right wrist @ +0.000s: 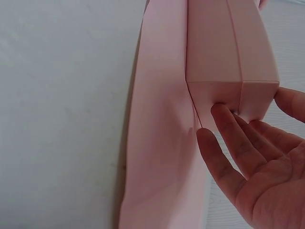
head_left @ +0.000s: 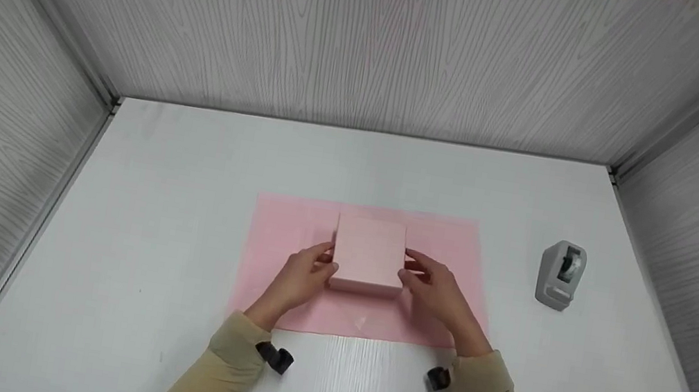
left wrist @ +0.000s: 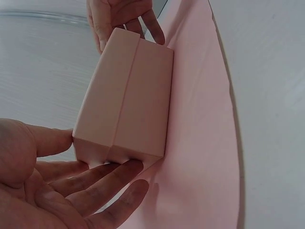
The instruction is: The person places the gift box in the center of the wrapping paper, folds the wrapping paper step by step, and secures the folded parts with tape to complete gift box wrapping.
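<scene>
A pale pink lidded box (head_left: 370, 251) sits near the middle of a pink sheet of paper (head_left: 275, 219), its lid on. My left hand (head_left: 303, 278) holds the box's left side, thumb at the near corner and fingers against the side wall. On the opposite side, my right hand (head_left: 439, 294) holds the box in the same way. The wrist views show the seam between lid and base on the box (left wrist: 143, 95), with the fingertips touching the wall around that seam. In the right wrist view, the right hand's little finger reaches down by the bottom edge.
A grey tape dispenser (head_left: 561, 275) stands on the white table (head_left: 141, 226) to the right of the sheet. Wood-grain panels (head_left: 374, 39) enclose the table at the back and both sides. Both wrists carry small black cameras.
</scene>
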`<state>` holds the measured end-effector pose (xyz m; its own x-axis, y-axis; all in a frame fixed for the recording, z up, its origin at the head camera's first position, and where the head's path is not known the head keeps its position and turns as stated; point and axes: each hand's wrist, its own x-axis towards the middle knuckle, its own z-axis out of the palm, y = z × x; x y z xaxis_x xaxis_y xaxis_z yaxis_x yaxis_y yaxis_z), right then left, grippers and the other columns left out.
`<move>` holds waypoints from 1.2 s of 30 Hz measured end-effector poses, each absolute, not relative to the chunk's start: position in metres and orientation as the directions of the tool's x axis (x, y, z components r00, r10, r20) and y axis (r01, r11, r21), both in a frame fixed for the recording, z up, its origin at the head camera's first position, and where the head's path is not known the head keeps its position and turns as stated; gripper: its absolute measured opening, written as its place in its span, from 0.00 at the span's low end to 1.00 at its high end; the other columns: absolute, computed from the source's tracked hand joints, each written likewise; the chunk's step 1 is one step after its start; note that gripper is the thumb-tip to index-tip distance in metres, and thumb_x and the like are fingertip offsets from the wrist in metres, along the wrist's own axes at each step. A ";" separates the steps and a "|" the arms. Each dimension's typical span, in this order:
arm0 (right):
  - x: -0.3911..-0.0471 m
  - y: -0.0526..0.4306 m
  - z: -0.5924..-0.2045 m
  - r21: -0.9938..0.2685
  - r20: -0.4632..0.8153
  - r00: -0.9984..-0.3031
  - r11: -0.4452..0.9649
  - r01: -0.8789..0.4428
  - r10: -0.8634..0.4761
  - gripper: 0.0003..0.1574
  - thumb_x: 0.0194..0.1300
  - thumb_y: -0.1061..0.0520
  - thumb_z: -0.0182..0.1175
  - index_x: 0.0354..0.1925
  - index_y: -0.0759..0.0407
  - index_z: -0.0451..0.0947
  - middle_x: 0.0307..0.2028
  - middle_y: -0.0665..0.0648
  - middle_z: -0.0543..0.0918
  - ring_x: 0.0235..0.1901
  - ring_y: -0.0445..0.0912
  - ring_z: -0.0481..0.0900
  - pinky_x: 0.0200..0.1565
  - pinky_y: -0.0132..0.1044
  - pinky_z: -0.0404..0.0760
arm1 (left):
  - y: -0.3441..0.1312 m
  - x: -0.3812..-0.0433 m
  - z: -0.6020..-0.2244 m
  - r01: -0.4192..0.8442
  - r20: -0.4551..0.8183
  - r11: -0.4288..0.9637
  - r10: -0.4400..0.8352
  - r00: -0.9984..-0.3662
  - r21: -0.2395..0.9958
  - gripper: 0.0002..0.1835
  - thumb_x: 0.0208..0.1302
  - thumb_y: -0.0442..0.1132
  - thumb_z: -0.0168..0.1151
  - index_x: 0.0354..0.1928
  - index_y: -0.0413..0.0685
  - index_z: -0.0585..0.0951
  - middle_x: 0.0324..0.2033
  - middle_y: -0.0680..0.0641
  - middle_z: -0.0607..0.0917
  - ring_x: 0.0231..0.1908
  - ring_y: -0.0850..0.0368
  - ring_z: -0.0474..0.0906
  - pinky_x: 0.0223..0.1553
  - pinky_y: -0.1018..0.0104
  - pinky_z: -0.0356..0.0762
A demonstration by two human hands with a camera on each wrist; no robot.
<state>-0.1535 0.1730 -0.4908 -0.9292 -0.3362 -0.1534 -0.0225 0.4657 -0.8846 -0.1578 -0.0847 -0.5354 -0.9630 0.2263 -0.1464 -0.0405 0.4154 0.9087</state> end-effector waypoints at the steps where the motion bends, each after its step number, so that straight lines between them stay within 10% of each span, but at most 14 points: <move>1: -0.153 0.173 -0.490 -0.884 -0.150 -0.930 0.466 -0.026 -0.336 0.32 0.73 0.60 0.55 0.70 0.72 0.61 0.58 0.72 0.74 0.53 0.60 0.78 0.52 0.49 0.78 | -0.085 -0.158 -0.535 -0.041 -0.148 0.416 0.228 -0.962 0.908 0.27 0.73 0.37 0.54 0.70 0.35 0.65 0.54 0.36 0.79 0.51 0.47 0.80 0.51 0.54 0.78; 36: -0.166 0.185 -0.537 -0.870 -0.122 -0.936 0.490 -0.060 -0.331 0.35 0.74 0.49 0.55 0.72 0.60 0.61 0.61 0.65 0.74 0.57 0.56 0.76 0.57 0.51 0.74 | -0.089 -0.153 -0.538 0.019 -0.097 0.434 0.245 -0.964 0.901 0.27 0.74 0.41 0.54 0.70 0.38 0.65 0.55 0.36 0.79 0.53 0.45 0.79 0.54 0.51 0.75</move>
<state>-0.1665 0.1850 -0.5368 -0.9359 -0.3307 -0.1216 -0.0600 0.4897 -0.8698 -0.1530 -0.0886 -0.5377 -0.9645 0.2455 -0.0974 0.0195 0.4340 0.9007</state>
